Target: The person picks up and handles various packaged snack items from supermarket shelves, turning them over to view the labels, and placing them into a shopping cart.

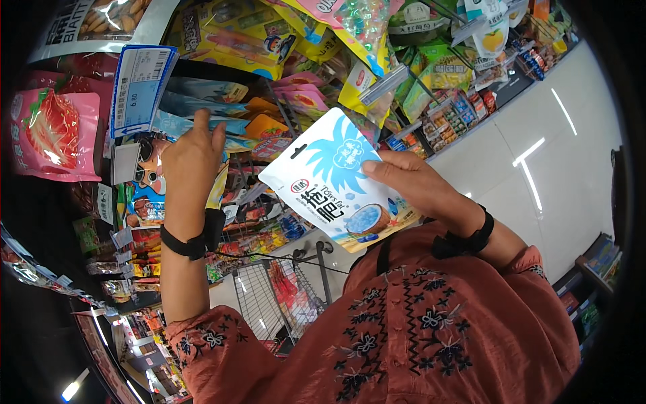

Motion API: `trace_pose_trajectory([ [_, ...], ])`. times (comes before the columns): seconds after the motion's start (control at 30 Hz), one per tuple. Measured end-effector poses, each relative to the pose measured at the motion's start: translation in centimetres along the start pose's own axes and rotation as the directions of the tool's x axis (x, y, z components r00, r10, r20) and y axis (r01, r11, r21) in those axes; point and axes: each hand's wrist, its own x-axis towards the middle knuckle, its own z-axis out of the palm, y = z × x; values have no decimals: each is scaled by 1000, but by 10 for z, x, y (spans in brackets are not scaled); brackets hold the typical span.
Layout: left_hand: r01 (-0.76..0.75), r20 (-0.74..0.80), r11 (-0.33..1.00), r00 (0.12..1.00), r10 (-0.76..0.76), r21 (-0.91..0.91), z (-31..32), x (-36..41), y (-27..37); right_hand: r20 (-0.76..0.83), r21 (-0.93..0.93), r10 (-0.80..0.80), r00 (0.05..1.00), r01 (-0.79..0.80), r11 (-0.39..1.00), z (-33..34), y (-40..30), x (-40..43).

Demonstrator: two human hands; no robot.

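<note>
A white resealable pouch with a blue palm-tree print and a picture of a coconut half is in my right hand. The thumb lies across its printed front, and the fingers are mostly behind it. My left hand reaches in among light blue pouches hanging on the rack, back of the hand up. Its index finger and thumb touch or nearly touch them; whether they pinch one is unclear, and the other fingertips are hidden. Just left of that hand hangs a blue-edged price tag.
Hanging snack bags surround the rack, including a pink strawberry pouch and yellow bags. Metal hooks with clear tag holders jut outward. A wire shopping cart holding red packages stands below. A thin cable runs from the left wristband.
</note>
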Motion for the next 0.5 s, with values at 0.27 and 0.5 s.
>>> trace_pose_trajectory([
  [0.27, 15, -45, 987, 999, -23, -163, 4, -4, 3, -5, -19, 28, 1000, -28, 999, 5, 0, 0],
  [0.5, 126, -17, 883, 989, -149, -453, -9, -25, 8, -67, 45, 12, 998, -9, 999, 7, -5, -6],
])
